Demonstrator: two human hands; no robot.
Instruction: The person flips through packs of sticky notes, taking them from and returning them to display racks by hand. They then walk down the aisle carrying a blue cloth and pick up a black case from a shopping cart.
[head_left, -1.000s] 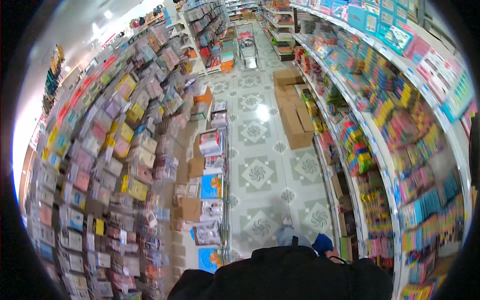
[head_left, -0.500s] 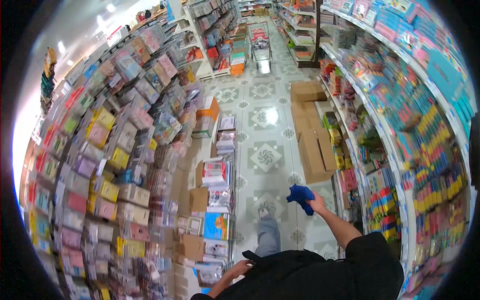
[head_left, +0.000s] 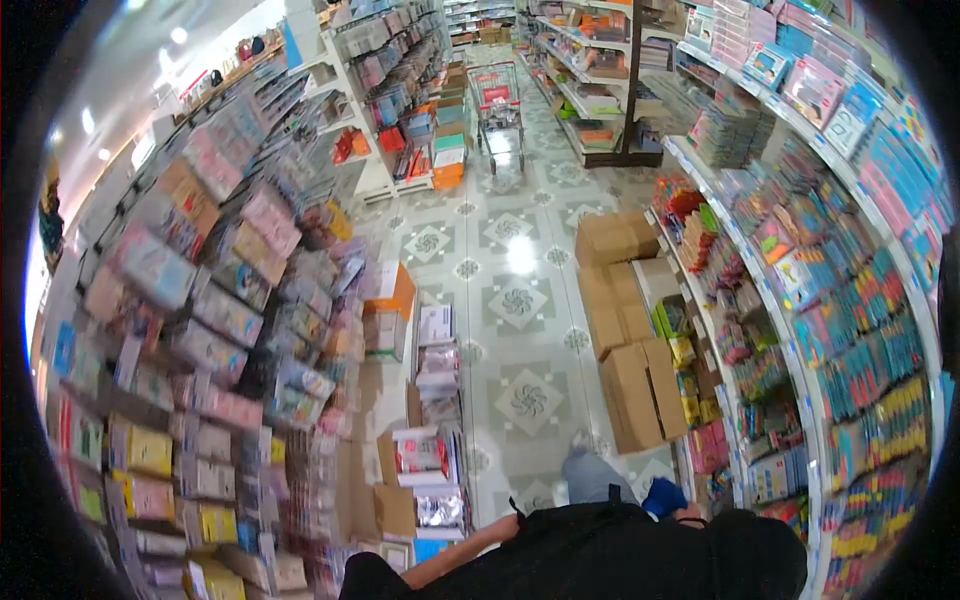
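A crumpled dark blue cloth [head_left: 663,497] is in my right hand [head_left: 690,513], low in front of my body on the right. Only a small part of that hand shows past the black sleeve, closed on the cloth. On the other side, my left hand [head_left: 506,527] is by the front of my black top [head_left: 600,545], next to a dark strap end. Its fingers are mostly hidden, so I cannot tell whether it grips the strap. One grey trouser leg [head_left: 592,478] is stepping forward on the tiled floor [head_left: 525,400].
Packaged goods hang on the left rack [head_left: 215,350], with open cartons and books [head_left: 425,455] along its foot. Brown cardboard boxes [head_left: 640,400] line the right shelf [head_left: 790,350]. Farther down the aisle stands a shopping cart [head_left: 498,115].
I have moved forward along the aisle; the boxes and cart appear nearer. My right hand has swung back toward my body with the blue cloth. The other leg is now forward.
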